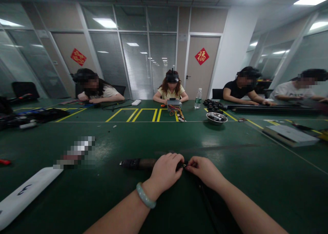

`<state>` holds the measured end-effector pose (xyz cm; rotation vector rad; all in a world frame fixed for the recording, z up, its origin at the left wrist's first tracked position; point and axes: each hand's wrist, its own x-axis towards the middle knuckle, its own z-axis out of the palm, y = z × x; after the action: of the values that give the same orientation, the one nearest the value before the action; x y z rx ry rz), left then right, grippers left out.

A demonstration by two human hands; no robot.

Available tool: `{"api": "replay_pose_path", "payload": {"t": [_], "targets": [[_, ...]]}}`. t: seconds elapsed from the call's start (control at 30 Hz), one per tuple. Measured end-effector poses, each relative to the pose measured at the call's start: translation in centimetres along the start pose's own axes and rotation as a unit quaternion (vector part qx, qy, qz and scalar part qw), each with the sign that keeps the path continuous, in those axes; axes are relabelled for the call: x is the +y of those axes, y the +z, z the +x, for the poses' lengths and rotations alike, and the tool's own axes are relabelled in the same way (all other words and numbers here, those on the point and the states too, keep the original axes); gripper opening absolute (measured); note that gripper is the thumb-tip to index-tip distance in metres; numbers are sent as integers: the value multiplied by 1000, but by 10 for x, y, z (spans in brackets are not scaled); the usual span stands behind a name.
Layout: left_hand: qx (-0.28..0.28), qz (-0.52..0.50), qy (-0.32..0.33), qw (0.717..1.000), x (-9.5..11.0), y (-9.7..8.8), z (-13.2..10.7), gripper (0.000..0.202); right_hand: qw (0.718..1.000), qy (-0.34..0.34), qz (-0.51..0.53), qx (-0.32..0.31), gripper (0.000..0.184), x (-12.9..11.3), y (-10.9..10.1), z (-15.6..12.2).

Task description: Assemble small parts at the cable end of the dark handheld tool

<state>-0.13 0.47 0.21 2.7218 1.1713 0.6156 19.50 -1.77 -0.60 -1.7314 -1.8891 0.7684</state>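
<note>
One dark cylinder [142, 164] (metal-tipped, seemingly) in left hand [166, 172].

Clock's centred on the tool [146, 164]: its body looks like dark matt plastic, with a shiny metal tip [121, 164] at 9. Bangle [146, 195] at 6 is smooth, glossy, kinda stone-like. Tabletop [128, 138]: smooth with a soft sheen. White slab [34, 189] around 8:30 looks like smooth plastic. Polished metal bowl [216, 123] at 2, clear plastic bottle [197, 99] at 1.
</note>
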Motion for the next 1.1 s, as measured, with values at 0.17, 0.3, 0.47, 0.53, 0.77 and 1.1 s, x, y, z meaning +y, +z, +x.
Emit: {"api": "replay_pose_path", "payload": {"t": [0.17,0.3,0.47,0.53,0.77,1.1], "targets": [[-8,-7,13,1000,1,-4,0,14,1000,0,-7,-3,13,0,0,0],[-5,-4,-4,1000,3,-5,0,19,1000,-1,-15,4,12,0,0,0],[-4,0,-1,1000,2,-3,0,18,1000,-5,-8,5,12,1,0,0],[-9,-1,9,1000,1,-2,1,15,1000,-5,-11,3,12,2,0,0],[-16,0,8,1000,3,-5,1,12,1000,-11,-17,8,11,3,1,0],[-15,-1,9,1000,2,-3,1,12,1000,-5,-14,6,12,3,1,1]]}}
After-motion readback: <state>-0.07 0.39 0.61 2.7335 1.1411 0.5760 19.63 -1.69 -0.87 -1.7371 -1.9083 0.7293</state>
